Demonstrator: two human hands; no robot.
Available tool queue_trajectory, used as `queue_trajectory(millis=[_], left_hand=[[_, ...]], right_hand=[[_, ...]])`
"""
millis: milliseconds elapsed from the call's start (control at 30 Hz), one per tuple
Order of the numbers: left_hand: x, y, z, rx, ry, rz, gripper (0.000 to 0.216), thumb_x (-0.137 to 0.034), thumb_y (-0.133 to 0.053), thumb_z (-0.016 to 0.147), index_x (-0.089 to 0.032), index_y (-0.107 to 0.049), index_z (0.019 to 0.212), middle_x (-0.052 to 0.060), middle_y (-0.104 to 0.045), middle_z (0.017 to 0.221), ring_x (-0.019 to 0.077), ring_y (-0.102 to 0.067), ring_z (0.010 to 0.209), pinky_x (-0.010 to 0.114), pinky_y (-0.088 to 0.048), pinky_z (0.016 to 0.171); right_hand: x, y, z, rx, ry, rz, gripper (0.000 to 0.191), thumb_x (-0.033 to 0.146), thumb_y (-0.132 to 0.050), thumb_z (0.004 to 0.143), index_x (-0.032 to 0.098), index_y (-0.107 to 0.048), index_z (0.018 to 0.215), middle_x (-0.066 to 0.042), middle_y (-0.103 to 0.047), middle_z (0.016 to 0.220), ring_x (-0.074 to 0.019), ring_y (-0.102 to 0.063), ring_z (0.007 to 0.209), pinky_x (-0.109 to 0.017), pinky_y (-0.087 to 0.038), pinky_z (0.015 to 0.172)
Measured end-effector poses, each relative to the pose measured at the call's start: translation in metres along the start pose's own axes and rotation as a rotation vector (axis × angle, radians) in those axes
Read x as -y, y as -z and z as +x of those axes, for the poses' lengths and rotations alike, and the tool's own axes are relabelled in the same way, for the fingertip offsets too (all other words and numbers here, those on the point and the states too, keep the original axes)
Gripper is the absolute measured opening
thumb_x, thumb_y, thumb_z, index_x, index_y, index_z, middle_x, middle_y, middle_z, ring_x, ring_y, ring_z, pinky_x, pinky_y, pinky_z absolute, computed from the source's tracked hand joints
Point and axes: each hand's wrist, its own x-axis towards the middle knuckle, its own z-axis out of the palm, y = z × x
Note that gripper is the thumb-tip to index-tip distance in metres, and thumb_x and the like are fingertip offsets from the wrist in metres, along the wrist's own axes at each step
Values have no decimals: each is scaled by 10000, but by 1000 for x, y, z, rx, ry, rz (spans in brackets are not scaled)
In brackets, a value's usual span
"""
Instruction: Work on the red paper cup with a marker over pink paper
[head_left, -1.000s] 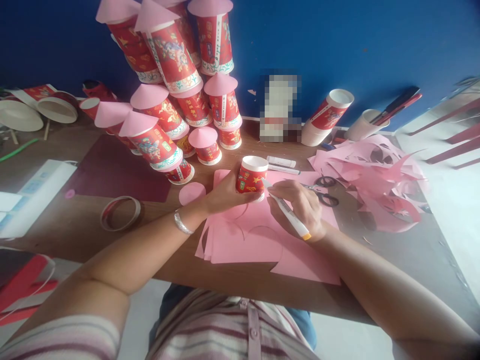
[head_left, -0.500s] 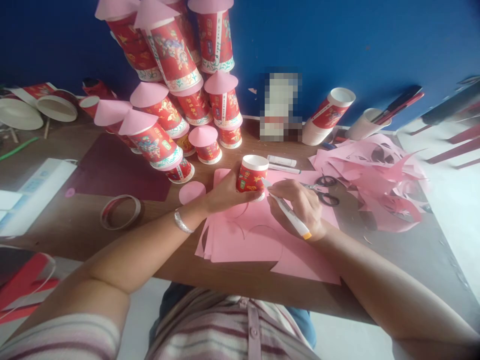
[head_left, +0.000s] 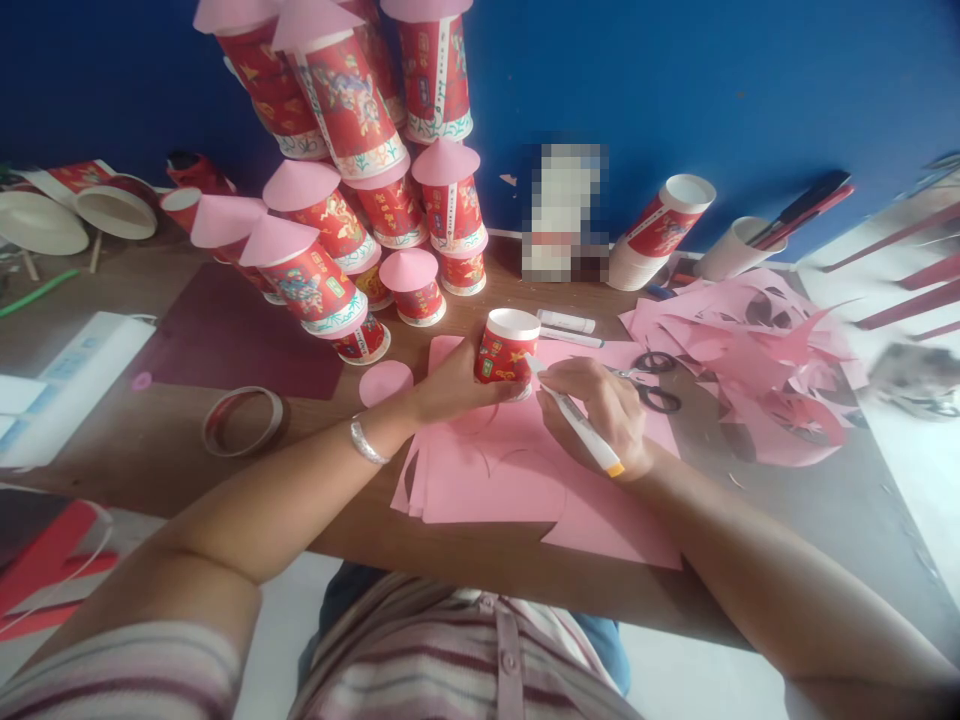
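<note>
My left hand (head_left: pixel 450 388) is closed around a small red paper cup (head_left: pixel 501 352) with a white rim and gold patterns, held upright above the pink paper. In my right hand (head_left: pixel 600 408) is a white marker (head_left: pixel 589 432) with a yellow end, its tip at the right side of the cup. Beneath both hands lie pink paper sheets (head_left: pixel 480 490) with curved lines drawn on them. To the left of the cup is a pink paper disc (head_left: pixel 385 384). Black scissors (head_left: pixel 654 380) rest just right of my right hand.
Stacked red cups with pink cone roofs (head_left: pixel 341 100) stand at the back left. Two more markers (head_left: pixel 566 322) lie behind the cup. A tape roll (head_left: pixel 241 420) is at left. Pink paper scraps (head_left: pixel 780 370), a cup stack (head_left: pixel 667 225) and a pen holder (head_left: pixel 739 250) are at right.
Both hands keep their grips, with the marker tip still at the cup. The view has shifted slightly. A blurred grey-and-white shape now shows at the far right, beyond the table.
</note>
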Motion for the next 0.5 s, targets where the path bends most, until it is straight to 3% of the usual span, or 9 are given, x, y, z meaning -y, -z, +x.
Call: queue_trajectory(millis=[167, 300, 500], left_hand=[[1, 1, 1, -19, -36, 19, 906, -639, -1143, 666, -239, -576, 1249, 71, -773, 1163, 285, -791, 1087, 440, -683, 951], [4, 3, 1, -34, -57, 38, 919, -665, -1136, 673, -232, -578, 1260, 101, -765, 1232, 304, -781, 1142, 437, -677, 952], [4, 4, 0, -33, -39, 23, 894, -615, -1147, 671, -224, -579, 1238, 89, -756, 1191, 293, -772, 1128, 436, -660, 957]], right_hand=[[0, 0, -1, 4, -7, -5, 191, 100, -697, 1105, 242, -681, 1231, -33, -854, 932, -187, -845, 755, -278, -694, 638], [-2, 0, -4, 22, -24, 20, 294, 68, -706, 1055, 256, -701, 1281, -24, -860, 960, -196, -852, 784, -295, -710, 659], [-2, 0, -3, 26, -14, 0, 274, 64, -679, 1076, 269, -675, 1259, -18, -841, 949, -189, -840, 771, -305, -698, 629]])
